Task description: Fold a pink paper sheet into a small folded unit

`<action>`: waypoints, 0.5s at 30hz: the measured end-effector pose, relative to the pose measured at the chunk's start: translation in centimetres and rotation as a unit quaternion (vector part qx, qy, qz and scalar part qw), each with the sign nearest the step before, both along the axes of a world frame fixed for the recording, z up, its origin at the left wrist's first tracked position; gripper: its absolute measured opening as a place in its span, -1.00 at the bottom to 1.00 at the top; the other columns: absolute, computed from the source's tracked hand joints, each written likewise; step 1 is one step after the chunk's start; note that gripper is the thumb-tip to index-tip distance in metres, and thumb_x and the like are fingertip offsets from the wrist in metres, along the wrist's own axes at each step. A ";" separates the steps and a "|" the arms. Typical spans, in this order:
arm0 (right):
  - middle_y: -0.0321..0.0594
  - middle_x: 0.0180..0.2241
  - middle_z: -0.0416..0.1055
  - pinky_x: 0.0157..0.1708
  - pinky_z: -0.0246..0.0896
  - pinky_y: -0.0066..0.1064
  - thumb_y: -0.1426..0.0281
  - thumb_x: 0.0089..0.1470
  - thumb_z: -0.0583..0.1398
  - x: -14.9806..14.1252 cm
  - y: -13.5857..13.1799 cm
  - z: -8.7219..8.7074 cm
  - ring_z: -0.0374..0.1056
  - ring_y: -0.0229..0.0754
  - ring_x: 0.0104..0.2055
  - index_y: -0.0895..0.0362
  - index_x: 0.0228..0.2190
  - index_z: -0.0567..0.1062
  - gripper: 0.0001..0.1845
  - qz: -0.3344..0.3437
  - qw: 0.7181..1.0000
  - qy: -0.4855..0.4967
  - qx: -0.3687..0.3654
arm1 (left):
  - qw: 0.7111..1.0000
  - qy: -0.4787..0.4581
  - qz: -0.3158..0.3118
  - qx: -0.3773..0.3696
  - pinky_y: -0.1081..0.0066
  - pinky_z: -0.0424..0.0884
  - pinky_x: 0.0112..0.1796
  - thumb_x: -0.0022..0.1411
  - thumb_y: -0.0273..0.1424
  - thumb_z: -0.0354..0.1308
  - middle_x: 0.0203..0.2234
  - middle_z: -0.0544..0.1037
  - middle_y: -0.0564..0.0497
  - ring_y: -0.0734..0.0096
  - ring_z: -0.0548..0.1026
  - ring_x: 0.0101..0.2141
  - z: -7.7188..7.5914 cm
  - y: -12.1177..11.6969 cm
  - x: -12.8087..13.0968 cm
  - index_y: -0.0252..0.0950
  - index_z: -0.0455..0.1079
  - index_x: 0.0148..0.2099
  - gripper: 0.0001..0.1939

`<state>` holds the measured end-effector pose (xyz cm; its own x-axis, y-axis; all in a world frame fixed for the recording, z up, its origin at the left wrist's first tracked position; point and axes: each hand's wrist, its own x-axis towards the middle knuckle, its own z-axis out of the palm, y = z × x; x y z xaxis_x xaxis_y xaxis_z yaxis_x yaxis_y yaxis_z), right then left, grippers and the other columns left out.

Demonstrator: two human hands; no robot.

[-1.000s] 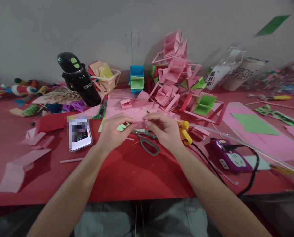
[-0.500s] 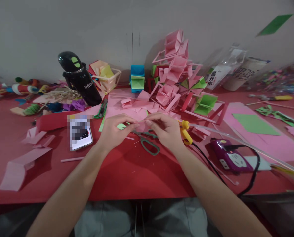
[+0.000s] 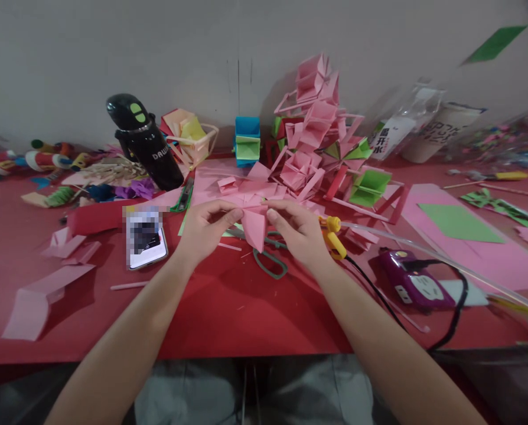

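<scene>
On the bench [image 3: 246, 319], the phone [image 3: 146, 242] lies left of the scissors [image 3: 270, 264] — the bottle [image 3: 146, 144] behind it, the power strip [image 3: 417, 280] far right.

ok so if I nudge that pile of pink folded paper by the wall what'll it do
The pink pile looks light, being thin paper with open hollows. It would probably dent easily, and may topple, since its pieces stack unevenly.

Both forearms reaching forward and inward from the lower corners, wrists apart, left hand [image 3: 207, 231] and right hand [image 3: 297, 231] level and facing each other across a narrow gap, fingers curled inward, thumbs angled toward the middle, each thumb near its own index fingertip.
</scene>
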<state>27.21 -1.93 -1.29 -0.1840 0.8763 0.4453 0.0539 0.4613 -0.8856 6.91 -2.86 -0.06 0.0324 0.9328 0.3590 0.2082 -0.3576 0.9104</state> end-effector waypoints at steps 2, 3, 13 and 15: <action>-0.20 -0.24 0.54 -0.21 0.38 -0.30 0.17 0.14 0.29 -0.1 0.1 -0.3 0.44 -0.17 -0.22 0.07 -0.21 0.57 -0.74 0.000 1.000 -0.016 -0.001 | 0.998 -0.034 -0.026 -0.036 0.40 0.53 -0.31 0.17 -0.23 0.33 -0.43 0.62 0.01 0.39 0.56 -0.40 -0.1 0.0 0.2 -0.29 0.57 -0.31 -0.79; -0.22 -0.29 0.52 -0.25 0.36 -0.32 0.18 0.13 0.30 -0.1 0.1 -0.4 0.42 -0.19 -0.27 0.09 -0.25 0.57 -0.75 0.000 1.000 -0.023 -0.005 | 0.997 -0.047 -0.041 -0.052 0.39 0.54 -0.31 0.17 -0.22 0.32 -0.42 0.63 0.01 0.39 0.56 -0.40 -0.2 0.0 0.3 -0.29 0.57 -0.30 -0.78; -0.37 -0.54 0.26 -0.47 0.09 -0.43 0.28 0.09 0.31 -0.4 0.1 -0.3 0.16 -0.32 -0.48 0.14 -0.47 0.46 -0.79 -0.047 0.998 -0.028 -0.010 | 0.974 -0.135 -0.126 -0.134 0.32 0.53 -0.20 0.22 -0.23 0.20 -0.22 0.66 -0.09 0.24 0.59 -0.19 -1.1 0.2 0.3 -0.24 0.62 -0.16 -0.74; -0.37 -0.54 0.25 -0.47 0.09 -0.43 0.28 0.09 0.31 -0.4 0.1 -0.2 0.15 -0.33 -0.48 0.14 -0.48 0.45 -0.78 -0.051 0.998 -0.035 -0.003 | 0.972 -0.132 -0.139 -0.136 0.32 0.52 -0.20 0.22 -0.26 0.19 -0.21 0.65 -0.09 0.23 0.58 -0.18 -1.1 0.2 0.2 -0.23 0.62 -0.14 -0.75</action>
